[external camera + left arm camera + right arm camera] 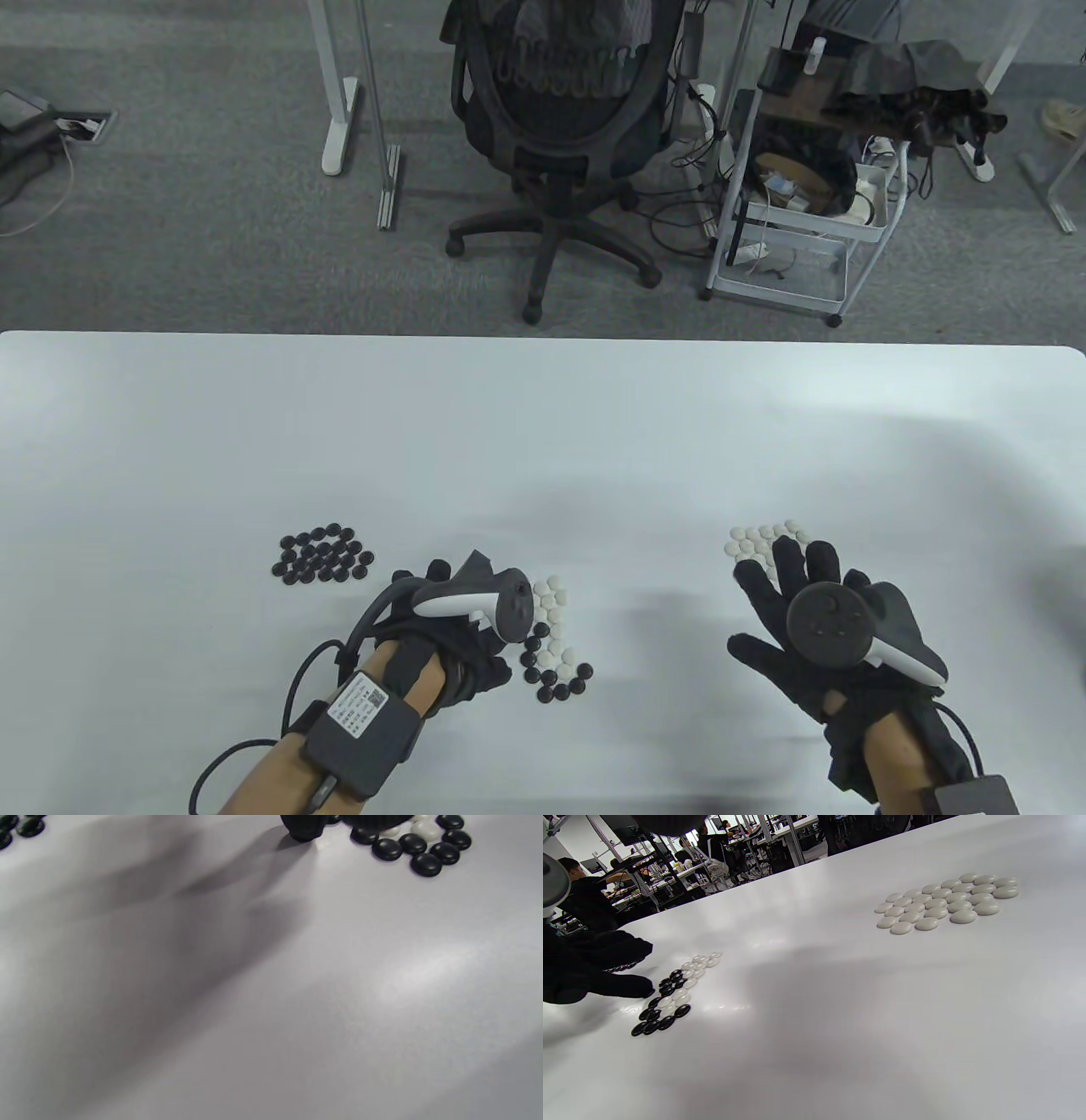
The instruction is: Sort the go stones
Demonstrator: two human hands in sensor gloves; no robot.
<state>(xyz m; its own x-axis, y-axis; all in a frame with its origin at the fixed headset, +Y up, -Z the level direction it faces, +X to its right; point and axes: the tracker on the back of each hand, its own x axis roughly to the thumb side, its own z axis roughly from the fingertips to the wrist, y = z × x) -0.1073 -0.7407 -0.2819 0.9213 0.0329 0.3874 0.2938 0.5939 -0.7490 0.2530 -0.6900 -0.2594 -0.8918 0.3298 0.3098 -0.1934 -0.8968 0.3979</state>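
On the smooth white counter (543, 441), three groups of small round glossy Go stones are lying. A sorted cluster of black stones (323, 555) is sitting at the near left, a sorted cluster of white stones (946, 902) at the near right, and a mixed pile of black and white stones (556, 643) between them, near the centre.

The black-gloved left hand (450, 632) is resting just left of the mixed pile, its fingers (623, 986) reaching down to the pile's left edge; whether they are pinching a stone cannot be told, since the hand itself is covering that side of the pile. The black-gloved right hand (814, 628) is hovering just in front of the white cluster with its fingers (785, 564) spread and straight, holding nothing and overlapping the cluster's near edge in the table view.

Beyond the far edge of the counter, a black mesh office chair (564, 127) is standing on grey carpet, with a white wire trolley (806, 195) loaded with cables and boxes to its right and white desk legs (339, 93) to its left.
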